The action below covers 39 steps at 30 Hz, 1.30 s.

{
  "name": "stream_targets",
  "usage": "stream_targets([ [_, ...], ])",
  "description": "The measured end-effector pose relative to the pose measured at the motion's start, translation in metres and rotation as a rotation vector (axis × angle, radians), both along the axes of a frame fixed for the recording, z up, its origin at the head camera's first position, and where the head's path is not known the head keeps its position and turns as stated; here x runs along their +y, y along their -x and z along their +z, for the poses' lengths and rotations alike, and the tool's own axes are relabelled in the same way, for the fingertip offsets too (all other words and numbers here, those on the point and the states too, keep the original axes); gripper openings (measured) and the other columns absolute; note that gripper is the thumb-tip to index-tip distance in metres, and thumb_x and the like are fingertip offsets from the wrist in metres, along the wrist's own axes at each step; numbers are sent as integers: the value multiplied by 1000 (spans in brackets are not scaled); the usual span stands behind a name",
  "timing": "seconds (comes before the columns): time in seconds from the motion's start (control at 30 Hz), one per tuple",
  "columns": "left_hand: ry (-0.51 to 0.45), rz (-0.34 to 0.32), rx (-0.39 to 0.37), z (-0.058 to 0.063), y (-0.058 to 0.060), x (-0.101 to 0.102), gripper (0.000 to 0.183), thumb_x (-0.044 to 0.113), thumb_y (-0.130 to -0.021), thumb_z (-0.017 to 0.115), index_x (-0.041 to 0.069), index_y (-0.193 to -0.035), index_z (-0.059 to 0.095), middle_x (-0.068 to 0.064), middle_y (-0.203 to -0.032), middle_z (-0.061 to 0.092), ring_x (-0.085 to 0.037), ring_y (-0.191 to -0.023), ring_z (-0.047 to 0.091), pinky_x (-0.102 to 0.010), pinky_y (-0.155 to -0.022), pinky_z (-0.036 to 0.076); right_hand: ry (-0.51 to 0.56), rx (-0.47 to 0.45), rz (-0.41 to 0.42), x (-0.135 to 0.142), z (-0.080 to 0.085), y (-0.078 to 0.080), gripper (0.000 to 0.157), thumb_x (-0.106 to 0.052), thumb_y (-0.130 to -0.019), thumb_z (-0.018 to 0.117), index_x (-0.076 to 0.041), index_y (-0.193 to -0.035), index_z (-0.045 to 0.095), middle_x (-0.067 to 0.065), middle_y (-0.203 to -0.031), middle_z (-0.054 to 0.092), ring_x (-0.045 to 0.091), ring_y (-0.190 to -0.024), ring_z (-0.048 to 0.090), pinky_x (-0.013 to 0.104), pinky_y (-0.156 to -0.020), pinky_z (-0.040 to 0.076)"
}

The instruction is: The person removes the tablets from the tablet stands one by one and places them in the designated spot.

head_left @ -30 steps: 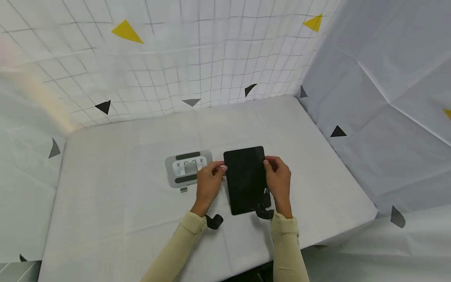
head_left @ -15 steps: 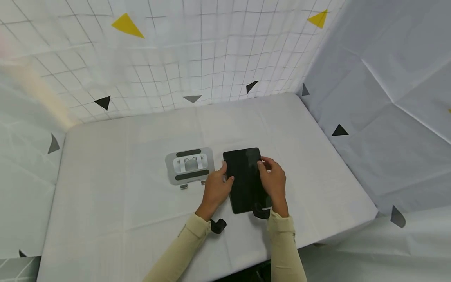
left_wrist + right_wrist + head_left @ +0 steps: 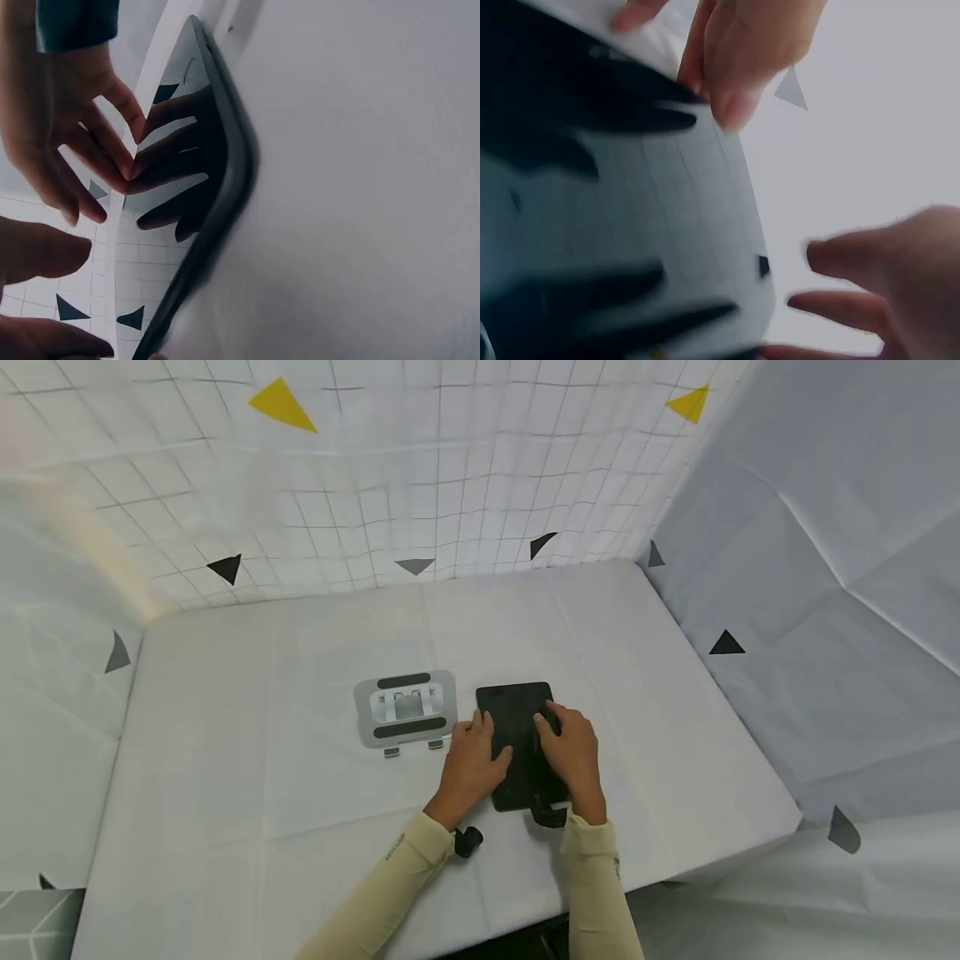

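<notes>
A black tablet (image 3: 517,700) lies screen up on the white table, its glossy glass mirroring fingers in the left wrist view. My left hand (image 3: 468,770) is at its left side, with the thumb over the screen and the fingers along the edge. Over the right part of the screen, my right hand (image 3: 572,758) has its thumb and fingers loosely spread. In the right wrist view, that hand's fingers stand apart beside the tablet (image 3: 645,217). A grey tablet stand (image 3: 363,718), folded flat with two dark rubber strips, lies to the left of the tablet.
Small hooks (image 3: 392,752) project from the stand's near edge. Black wrist mounts (image 3: 468,842) stick out by both cuffs, the right one overlapping the tablet's near end in the head view. A gridded white curtain (image 3: 480,468) hangs behind the table (image 3: 247,735).
Both hands have moved inward from the tablet's side edges and loosened from their pinch. The tablet, held up at first, has been lowered and now lies on the table.
</notes>
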<state>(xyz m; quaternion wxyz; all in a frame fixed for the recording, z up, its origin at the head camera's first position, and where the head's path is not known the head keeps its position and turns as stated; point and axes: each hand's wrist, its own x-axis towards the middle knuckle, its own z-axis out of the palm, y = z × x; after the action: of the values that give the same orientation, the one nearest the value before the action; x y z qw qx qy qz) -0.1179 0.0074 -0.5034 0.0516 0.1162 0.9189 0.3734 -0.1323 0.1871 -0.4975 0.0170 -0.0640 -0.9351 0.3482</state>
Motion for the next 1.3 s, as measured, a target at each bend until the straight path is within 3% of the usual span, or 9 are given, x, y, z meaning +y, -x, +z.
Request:
stream_targets([
  [0.17, 73, -10, 11, 0, 0, -1, 67, 31, -104, 66, -11, -152, 44, -30, -160, 34, -41, -139, 40, -49, -108, 46, -203, -19, 131, -6, 3, -3, 56, -29, -106, 62, 4, -151, 52, 34, -143, 52, 51, -129, 48, 65, -104, 42],
  [0.33, 123, -26, 30, 1, -4, -3, 66, 31, -103, 66, -13, -149, 47, -32, -157, 38, -42, -134, 43, -48, -103, 50, -306, -39, 151, -12, 5, -6, 57, -30, -107, 62, 4, -151, 51, 34, -141, 54, 52, -127, 50, 64, -102, 45],
  [0.47, 136, -16, 20, 2, -4, -5, 66, 32, -104, 65, -12, -149, 46, -32, -158, 37, -42, -134, 43, -48, -102, 50, -342, -21, 163, -17, 7, -5, 57, -29, -106, 63, 5, -151, 51, 34, -139, 56, 51, -125, 52, 63, -100, 47],
  [0.7, 171, 1, 31, 4, 9, -8, 67, 33, -104, 65, -12, -150, 46, -32, -157, 38, -42, -134, 43, -48, -100, 52, -397, 70, 175, -24, 3, 9, 54, -27, -105, 66, 5, -147, 55, 34, -133, 59, 51, -119, 55, 64, -92, 50],
  [0.83, 217, -65, -48, 8, 4, -9, 71, 39, -106, 62, -11, -153, 42, -31, -157, 39, -43, -137, 43, -50, -102, 50, -329, -74, 206, -18, 3, 5, 71, -33, -108, 59, 5, -160, 32, 35, -154, 40, 53, -138, 40, 72, -100, 41],
  [0.93, 242, -130, -108, 23, -5, -17, 70, 44, -107, 59, -5, -154, 45, -24, -156, 45, -41, -140, 45, -53, -105, 48, -270, -117, 207, -10, 11, -3, 80, -38, -110, 55, 4, -165, 15, 32, -165, 22, 51, -149, 23, 78, -105, 31],
  [1.0, 237, -154, -105, 43, -9, -28, 66, 45, -107, 59, 0, -153, 49, -19, -154, 51, -39, -139, 48, -54, -107, 46, -239, -47, 207, -7, 20, -6, 80, -40, -110, 52, 3, -165, 15, 29, -167, 19, 49, -152, 18, 79, -108, 26],
  [1.17, 288, -123, 66, 94, -21, -71, 51, 39, -106, 63, 6, -146, 61, -12, -142, 64, -36, -131, 57, -55, -104, 47, -186, 122, 234, -3, 44, -14, 72, -47, -113, 40, -3, -166, 21, 21, -170, 22, 42, -156, 13, 82, -110, 10],
  [1.3, 317, -5, 228, 108, -27, -109, 49, 32, -104, 68, 3, -142, 63, -17, -141, 63, -38, -130, 58, -58, -102, 48, -201, 183, 277, -5, 56, -17, 70, -50, -112, 39, -6, -166, 27, 17, -171, 21, 35, -158, 9, 82, -110, 2],
])
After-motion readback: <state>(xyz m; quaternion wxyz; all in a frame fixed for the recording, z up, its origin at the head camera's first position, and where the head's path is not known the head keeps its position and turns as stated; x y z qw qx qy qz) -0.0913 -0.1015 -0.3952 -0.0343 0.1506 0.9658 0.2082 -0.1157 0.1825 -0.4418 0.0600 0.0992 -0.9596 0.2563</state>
